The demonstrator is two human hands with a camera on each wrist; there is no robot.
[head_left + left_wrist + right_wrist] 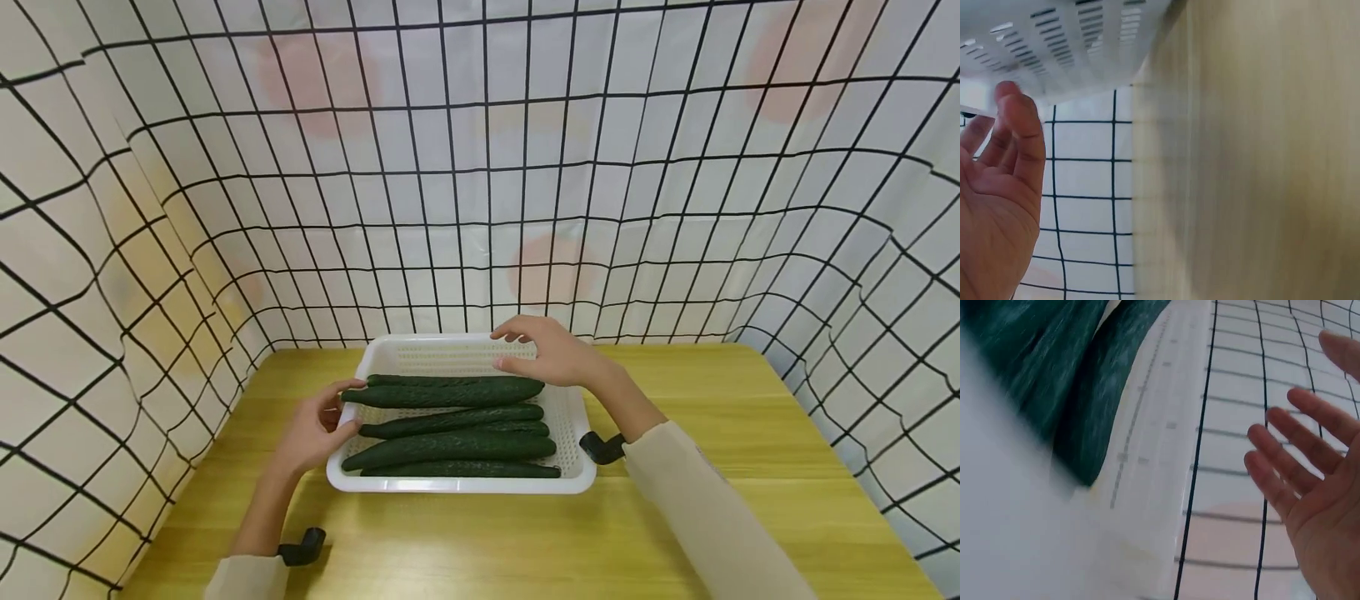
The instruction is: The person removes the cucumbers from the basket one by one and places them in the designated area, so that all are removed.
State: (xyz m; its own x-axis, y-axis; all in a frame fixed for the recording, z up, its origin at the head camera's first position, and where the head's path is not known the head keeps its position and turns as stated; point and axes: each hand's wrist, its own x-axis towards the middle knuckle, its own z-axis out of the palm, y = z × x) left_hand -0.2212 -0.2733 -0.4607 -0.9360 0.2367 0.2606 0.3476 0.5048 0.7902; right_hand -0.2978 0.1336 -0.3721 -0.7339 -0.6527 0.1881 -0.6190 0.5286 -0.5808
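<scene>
Several dark green cucumbers lie lengthwise in a white perforated plastic basket. The farthest pair rests close together, and the end of one cucumber reaches the left rim. My left hand is at that rim, thumb and fingers spread apart and bent, fingertips beside the cucumber's end. From the left wrist view, the fingers curve up against the outside of the basket wall. Over the back right of the basket hovers my right hand, fingers loosely bent and holding nothing; its fingers appear spread in the right wrist view.
The basket stands on a yellow wood-grain table. Black wire mesh rises along the back and both sides, with pale patterned sheeting behind it. A dark wrist mount on the right arm overlaps the basket's right rim in the head view.
</scene>
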